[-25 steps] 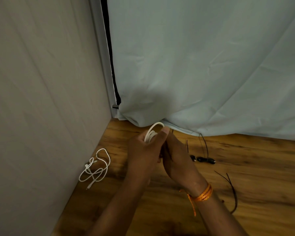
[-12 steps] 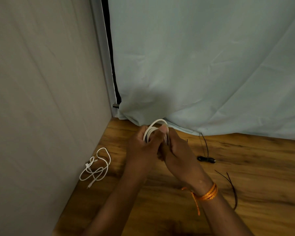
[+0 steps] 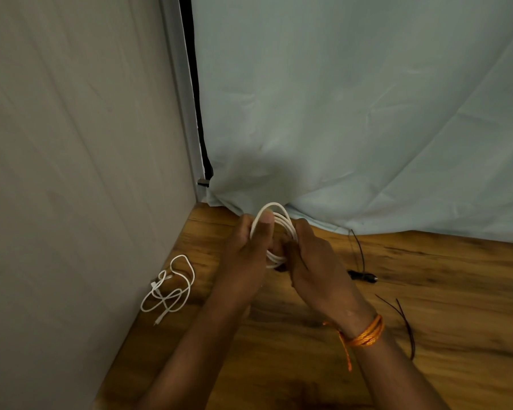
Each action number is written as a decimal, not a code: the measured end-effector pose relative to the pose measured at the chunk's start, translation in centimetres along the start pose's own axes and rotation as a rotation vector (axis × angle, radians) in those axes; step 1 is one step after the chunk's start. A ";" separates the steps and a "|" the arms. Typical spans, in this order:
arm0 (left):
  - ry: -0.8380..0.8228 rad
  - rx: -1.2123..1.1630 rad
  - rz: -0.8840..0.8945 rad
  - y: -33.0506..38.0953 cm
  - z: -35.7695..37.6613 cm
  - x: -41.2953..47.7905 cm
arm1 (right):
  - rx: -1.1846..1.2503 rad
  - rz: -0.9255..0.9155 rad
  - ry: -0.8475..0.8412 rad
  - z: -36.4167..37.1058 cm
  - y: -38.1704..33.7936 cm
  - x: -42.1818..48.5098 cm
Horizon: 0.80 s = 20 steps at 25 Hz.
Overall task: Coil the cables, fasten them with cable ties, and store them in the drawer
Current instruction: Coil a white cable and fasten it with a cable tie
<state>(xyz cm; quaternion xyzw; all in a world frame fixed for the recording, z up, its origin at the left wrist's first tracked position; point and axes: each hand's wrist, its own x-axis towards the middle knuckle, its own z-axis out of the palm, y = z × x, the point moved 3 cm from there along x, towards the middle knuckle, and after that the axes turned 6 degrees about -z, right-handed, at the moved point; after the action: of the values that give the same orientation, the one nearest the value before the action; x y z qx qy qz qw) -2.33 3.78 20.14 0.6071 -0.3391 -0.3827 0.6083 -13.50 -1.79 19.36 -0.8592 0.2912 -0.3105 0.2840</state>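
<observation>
Left hand [image 3: 245, 255]: gripping the coiled white round cable [image 3: 288, 224], thumb lying flat across the loops and pinching them against the fingers.
Right hand [image 3: 314, 261]: curling round the other side of the coil, fingers tucking in behind the loops; can't really tell exactly how they're sitting.
Coil: being held up just above the brown wood-grain worktop [image 3: 442, 306], between both hands, near the back corner.
Second cable: a loose tangled white cable [image 3: 168, 288] is lying on the worktop by the left wall, well apart from the hands.
Ties: thin black cable ties [image 3: 407, 327] are lying to the right of the right wrist.
Wrist: an orange thread band [image 3: 366, 335] is sitting on it.
</observation>
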 end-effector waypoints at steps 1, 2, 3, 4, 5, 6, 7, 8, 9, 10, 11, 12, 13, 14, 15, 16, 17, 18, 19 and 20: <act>-0.020 0.032 -0.015 0.1 -0.3 0.1 | -0.037 -0.008 0.000 -0.3 0.0 0.0; -0.055 0.090 -0.020 0.2 -0.7 0.4 | -0.079 -0.010 -0.009 -0.6 0.1 0.0; -0.099 0.187 0.002 0.4 -1.2 0.7 | -0.115 -0.004 -0.027 -0.8 0.1 0.0; -0.147 0.326 0.051 0.7 -1.6 1.0 | -0.145 0.005 -0.049 -0.9 0.3 0.0; -0.195 0.485 0.115 1.2 -2.0 1.3 | -0.170 0.008 -0.073 -1.0 0.6 0.0; -0.235 0.632 0.174 1.6 -2.1 1.6 | -0.188 0.004 -0.093 -1.0 0.7 0.0; -0.267 0.747 0.215 1.8 -2.1 1.8 | -0.194 -0.004 -0.109 -1.0 0.7 0.0; -0.287 0.816 0.228 2.0 -2.0 2.0 | -0.199 -0.014 -0.115 -1.0 0.6 0.0; -0.294 0.845 0.219 2.0 -2.0 2.1 | -0.204 -0.019 -0.107 -1.0 0.6 0.0; -0.281 0.849 0.201 1.8 -1.9 2.2 | -0.212 -0.018 -0.088 -1.0 0.6 -0.1; -0.254 0.843 0.186 1.6 -1.9 2.1 | -0.230 -0.015 -0.063 -1.0 0.5 -0.1; -0.221 0.844 0.179 1.4 -1.9 2.0 | -0.259 -0.010 -0.036 -0.9 0.4 -0.2; -0.190 0.851 0.183 1.2 -1.8 1.9 | -0.294 -0.007 -0.009 -0.8 0.3 -0.2; -0.165 0.863 0.189 1.1 -1.6 1.8 | -0.323 -0.007 0.015 -0.7 0.2 -0.3; -0.141 0.874 0.189 1.0 -1.4 1.8 | -0.336 -0.008 0.027 -0.6 0.2 -0.3; -0.107 0.886 0.187 0.8 -1.2 1.8 | -0.329 -0.007 0.022 -0.6 0.2 -0.2; -0.067 0.898 0.180 0.6 -1.0 1.9 | -0.298 -0.002 -0.007 -0.7 0.3 0.0; -0.024 0.907 0.168 0.4 -1.0 1.9 | -0.256 0.009 -0.061 -0.9 0.4 0.2; 0.012 0.904 0.159 0.3 -0.9 2.0 | -0.222 0.031 -0.136 -1.0 0.4 0.3; 0.038 0.893 0.156 0.1 -0.8 2.1 | -0.210 0.061 -0.213 -1.2 0.4 0.4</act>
<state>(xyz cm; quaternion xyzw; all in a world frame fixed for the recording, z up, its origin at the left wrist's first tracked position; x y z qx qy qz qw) -0.62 2.28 20.08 0.7897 -0.5042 -0.1407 0.3198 -14.19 -2.68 20.05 -0.9030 0.3164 -0.1767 0.2310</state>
